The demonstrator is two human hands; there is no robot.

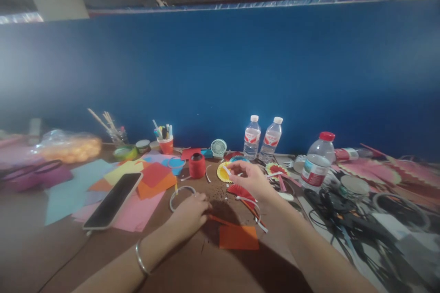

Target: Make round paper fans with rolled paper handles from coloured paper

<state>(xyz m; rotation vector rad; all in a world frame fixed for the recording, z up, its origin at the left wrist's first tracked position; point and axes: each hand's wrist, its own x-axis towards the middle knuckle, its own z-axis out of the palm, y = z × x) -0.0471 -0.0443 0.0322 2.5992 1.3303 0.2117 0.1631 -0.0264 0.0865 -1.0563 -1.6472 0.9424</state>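
Observation:
My left hand rests on the brown table with its fingers curled, beside a thin orange paper strip and a metal ring. A bangle is on that wrist. My right hand is raised above a red paper fan, fingers pinched on a small white strip. A yellow paper fan lies just beyond it. An orange paper rectangle lies near the table's front, between my arms.
A phone lies on coloured paper sheets at the left. A red cup, a pen cup, a small fan, water bottles and black cables surround the work area, with a blue wall behind.

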